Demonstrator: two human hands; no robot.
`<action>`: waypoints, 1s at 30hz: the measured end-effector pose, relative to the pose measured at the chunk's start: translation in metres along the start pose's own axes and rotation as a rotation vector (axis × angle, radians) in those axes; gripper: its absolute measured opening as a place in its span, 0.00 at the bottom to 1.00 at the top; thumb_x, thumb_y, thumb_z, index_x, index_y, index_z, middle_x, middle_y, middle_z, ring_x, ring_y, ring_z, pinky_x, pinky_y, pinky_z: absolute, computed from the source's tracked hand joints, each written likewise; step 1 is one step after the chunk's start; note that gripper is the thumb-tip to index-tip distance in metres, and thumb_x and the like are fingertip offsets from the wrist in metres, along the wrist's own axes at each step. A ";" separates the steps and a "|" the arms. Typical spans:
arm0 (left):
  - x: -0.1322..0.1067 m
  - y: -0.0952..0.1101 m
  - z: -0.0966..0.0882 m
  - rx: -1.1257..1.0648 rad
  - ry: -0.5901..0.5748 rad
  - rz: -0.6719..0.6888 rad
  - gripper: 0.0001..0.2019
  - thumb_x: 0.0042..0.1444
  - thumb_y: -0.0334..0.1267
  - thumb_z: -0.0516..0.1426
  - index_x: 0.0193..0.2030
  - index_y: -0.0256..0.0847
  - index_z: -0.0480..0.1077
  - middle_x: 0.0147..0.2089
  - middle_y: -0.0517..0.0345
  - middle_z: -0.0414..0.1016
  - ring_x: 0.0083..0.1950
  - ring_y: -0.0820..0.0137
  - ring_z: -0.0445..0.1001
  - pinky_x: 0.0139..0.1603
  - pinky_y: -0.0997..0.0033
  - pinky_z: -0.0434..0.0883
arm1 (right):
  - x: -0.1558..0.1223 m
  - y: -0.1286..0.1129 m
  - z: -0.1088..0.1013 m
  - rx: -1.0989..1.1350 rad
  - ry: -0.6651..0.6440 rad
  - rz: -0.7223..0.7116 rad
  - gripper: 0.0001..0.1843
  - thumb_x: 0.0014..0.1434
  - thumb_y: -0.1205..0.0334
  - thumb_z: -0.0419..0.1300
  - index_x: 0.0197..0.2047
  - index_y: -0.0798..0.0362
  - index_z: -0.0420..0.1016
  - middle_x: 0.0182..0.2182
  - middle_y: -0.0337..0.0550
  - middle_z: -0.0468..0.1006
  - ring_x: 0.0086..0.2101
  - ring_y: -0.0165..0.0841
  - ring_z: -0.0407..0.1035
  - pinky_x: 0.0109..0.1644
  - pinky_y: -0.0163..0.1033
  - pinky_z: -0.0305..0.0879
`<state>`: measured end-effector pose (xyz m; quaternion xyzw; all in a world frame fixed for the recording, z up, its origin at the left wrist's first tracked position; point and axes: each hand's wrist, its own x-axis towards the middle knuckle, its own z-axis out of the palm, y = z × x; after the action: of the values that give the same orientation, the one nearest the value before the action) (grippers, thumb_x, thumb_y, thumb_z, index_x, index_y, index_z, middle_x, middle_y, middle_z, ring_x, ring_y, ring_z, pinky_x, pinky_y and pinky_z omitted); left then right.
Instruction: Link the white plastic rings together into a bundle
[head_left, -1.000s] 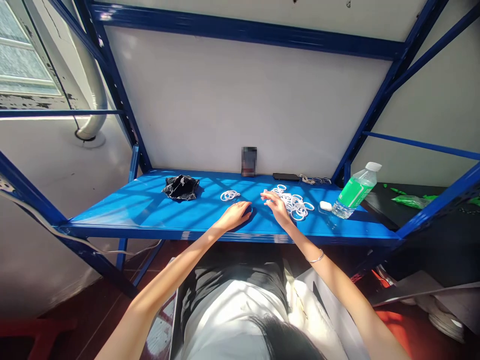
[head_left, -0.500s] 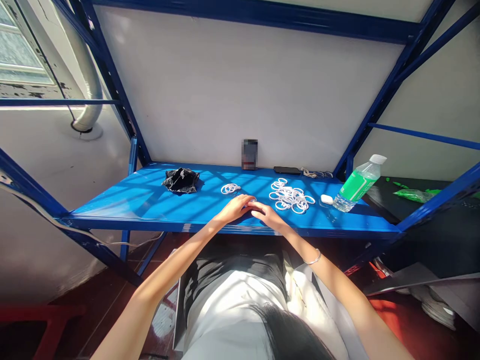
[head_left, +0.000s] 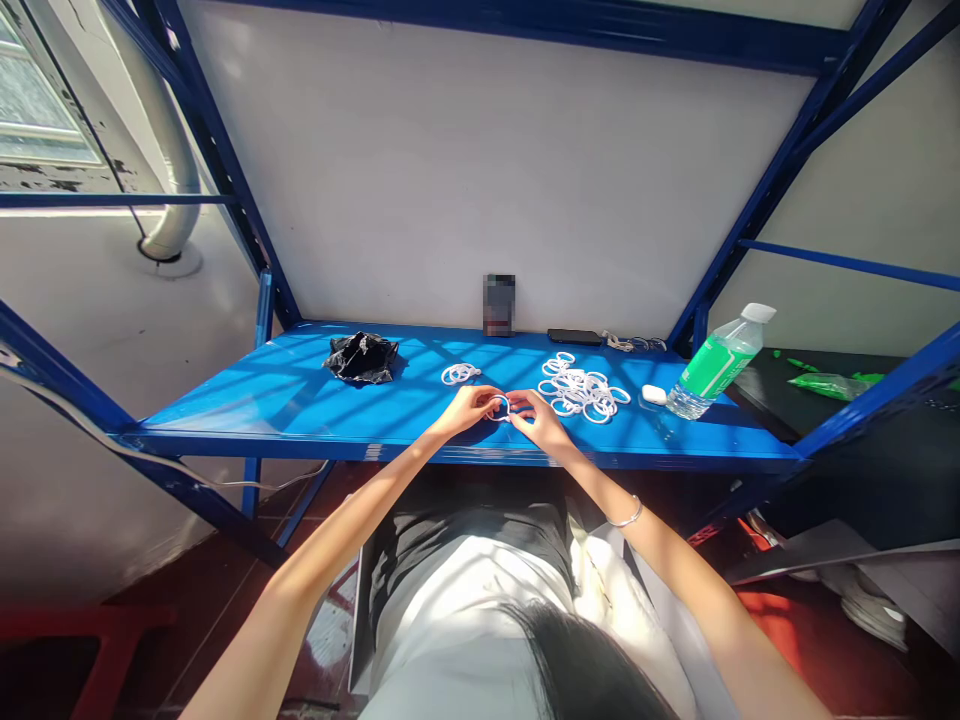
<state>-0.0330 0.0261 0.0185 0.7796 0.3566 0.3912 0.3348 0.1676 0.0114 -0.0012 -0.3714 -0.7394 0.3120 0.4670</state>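
Between my hands, just above the blue shelf (head_left: 300,405), is a small white ring (head_left: 499,419). My left hand (head_left: 470,406) pinches its left side, and my right hand (head_left: 537,415) has its fingers closed on the right side. Beyond my left hand lies a small group of white rings (head_left: 460,374). A larger pile of white rings (head_left: 583,390) is spread to the right of my right hand. Fingertips partly cover the held ring.
A crumpled black plastic bag (head_left: 361,357) lies at the left. At the back are a blurred dark upright object (head_left: 499,305), a black phone (head_left: 574,337) and a coiled cable (head_left: 634,344). A white case (head_left: 654,395) and a green-labelled bottle (head_left: 718,365) stand right. Blue posts frame the shelf.
My hands have drawn slightly apart and turned, so the white ring now shows between the fingers. The piles on the shelf look the same.
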 end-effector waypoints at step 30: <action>-0.002 0.007 0.005 0.289 0.072 0.170 0.13 0.64 0.41 0.53 0.45 0.36 0.76 0.41 0.51 0.81 0.31 0.73 0.72 0.32 0.75 0.69 | -0.009 -0.021 0.000 -0.797 0.046 -0.086 0.09 0.64 0.66 0.58 0.44 0.47 0.77 0.42 0.46 0.80 0.44 0.42 0.72 0.48 0.46 0.65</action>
<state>-0.0277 0.0191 0.0212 0.8326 0.3536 0.3902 0.1719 0.1648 -0.0073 0.0116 -0.4989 -0.8068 -0.0276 0.3153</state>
